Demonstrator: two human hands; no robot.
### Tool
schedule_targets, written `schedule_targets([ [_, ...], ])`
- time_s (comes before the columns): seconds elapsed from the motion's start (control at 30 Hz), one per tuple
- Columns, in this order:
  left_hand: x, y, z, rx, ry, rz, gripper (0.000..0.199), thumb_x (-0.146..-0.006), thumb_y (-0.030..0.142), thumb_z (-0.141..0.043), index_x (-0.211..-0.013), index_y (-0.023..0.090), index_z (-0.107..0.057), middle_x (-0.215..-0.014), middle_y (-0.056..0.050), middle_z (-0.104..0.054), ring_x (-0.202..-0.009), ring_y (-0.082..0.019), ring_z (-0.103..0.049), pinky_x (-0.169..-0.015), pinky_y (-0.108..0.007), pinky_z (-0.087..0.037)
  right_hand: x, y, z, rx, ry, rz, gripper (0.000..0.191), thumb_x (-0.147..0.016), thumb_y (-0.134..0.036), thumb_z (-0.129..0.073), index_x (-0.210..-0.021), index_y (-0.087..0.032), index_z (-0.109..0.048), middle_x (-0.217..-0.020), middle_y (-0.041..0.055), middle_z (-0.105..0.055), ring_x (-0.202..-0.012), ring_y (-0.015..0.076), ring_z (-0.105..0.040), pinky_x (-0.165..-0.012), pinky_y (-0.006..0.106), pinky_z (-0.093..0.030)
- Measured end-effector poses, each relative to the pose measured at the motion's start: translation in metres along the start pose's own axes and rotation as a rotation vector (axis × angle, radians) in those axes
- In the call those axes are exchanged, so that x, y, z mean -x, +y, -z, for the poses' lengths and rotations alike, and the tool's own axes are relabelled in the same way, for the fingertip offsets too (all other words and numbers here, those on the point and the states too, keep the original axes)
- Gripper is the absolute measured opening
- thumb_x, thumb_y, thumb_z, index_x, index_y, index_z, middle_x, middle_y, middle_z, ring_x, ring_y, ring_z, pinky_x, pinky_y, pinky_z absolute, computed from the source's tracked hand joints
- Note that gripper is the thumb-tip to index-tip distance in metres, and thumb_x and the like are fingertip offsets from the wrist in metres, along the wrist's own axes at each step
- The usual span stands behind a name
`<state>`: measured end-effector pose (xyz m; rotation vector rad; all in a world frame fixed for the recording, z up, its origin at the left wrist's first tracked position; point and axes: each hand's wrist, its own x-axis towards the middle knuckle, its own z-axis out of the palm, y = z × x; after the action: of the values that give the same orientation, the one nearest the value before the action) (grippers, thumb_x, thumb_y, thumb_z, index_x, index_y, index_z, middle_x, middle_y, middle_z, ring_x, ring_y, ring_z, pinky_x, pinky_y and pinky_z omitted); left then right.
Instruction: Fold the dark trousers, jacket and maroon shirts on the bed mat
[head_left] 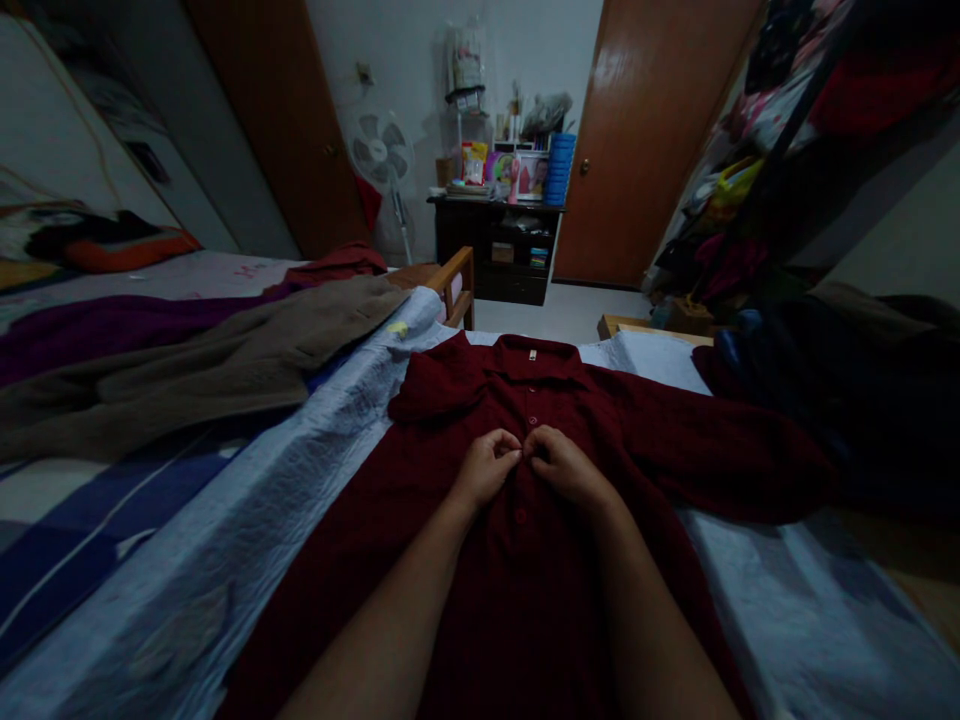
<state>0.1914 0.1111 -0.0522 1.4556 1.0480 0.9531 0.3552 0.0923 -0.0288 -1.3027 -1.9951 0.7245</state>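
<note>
Bare forearms (390, 610) were closest to the lens, stretched over a dark red shirt (525, 600) lying front-up on a pale blue cover (270, 500), with left hand (487, 468) and right hand (566, 466) both pinched narrow on its front, though I couldn't tell if they had a button or just cloth. Laying-out looked pretty much done, one sleeve out long and the other bunched, but honestly no clue how many buttons were fastened or left to do. Container-wise, the dark cabinet (450, 240) had a small box (502, 252) and something blue (538, 257) inside.
</note>
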Motion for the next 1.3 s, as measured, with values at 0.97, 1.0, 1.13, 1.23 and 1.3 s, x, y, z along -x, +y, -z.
schedule_targets([
  [0.97,0.006,0.007,0.003,0.054,-0.124,0.058,0.03,-0.063,0.031,-0.075,-0.083,0.016,-0.058,-0.067,0.005,-0.056,-0.061,-0.009,-0.05,-0.059,-0.02,-0.038,0.002,0.006,0.005,0.095,-0.061,-0.013,0.017,-0.081,-0.01,-0.059,-0.089,-0.019,-0.071,-0.087,0.0041,-0.062,-0.083,0.0164,-0.056,-0.078,0.029,-0.042],
  [1.0,0.006,0.007,0.003,0.056,-0.132,0.058,0.029,-0.064,0.03,-0.074,-0.083,0.016,-0.058,-0.066,0.005,-0.055,-0.06,-0.009,-0.049,-0.057,-0.02,-0.038,0.002,0.006,0.005,0.093,-0.067,-0.016,0.017,-0.082,-0.011,-0.058,-0.089,-0.019,-0.071,-0.087,0.0042,-0.061,-0.085,0.0166,-0.056,-0.08,0.029,-0.042],
  [1.13,0.005,0.006,0.002,-0.003,-0.112,0.054,0.023,-0.066,0.027,-0.069,-0.084,0.015,-0.06,-0.063,0.005,-0.055,-0.055,-0.009,-0.048,-0.054,-0.02,-0.036,0.004,0.008,0.007,0.107,-0.096,-0.025,0.016,-0.085,-0.014,-0.057,-0.093,-0.02,-0.07,-0.091,0.0043,-0.061,-0.089,0.0169,-0.054,-0.083,0.03,-0.041],
  [1.23,0.006,0.005,0.001,-0.118,-0.066,0.037,0.017,-0.065,0.024,-0.066,-0.079,0.015,-0.063,-0.061,0.003,-0.057,-0.054,-0.009,-0.049,-0.053,-0.02,-0.036,0.005,0.008,0.008,0.14,-0.132,-0.033,0.016,-0.086,-0.016,-0.057,-0.095,-0.02,-0.07,-0.093,0.0046,-0.061,-0.092,0.0176,-0.054,-0.086,0.03,-0.04],
  [1.3,0.006,0.005,0.001,-0.197,-0.043,0.018,0.013,-0.066,0.023,-0.063,-0.075,0.014,-0.066,-0.061,0.002,-0.059,-0.055,-0.01,-0.049,-0.052,-0.021,-0.036,0.005,0.008,0.008,0.162,-0.151,-0.042,0.016,-0.086,-0.016,-0.056,-0.095,-0.021,-0.069,-0.094,0.0047,-0.061,-0.094,0.0179,-0.053,-0.087,0.031,-0.039],
])
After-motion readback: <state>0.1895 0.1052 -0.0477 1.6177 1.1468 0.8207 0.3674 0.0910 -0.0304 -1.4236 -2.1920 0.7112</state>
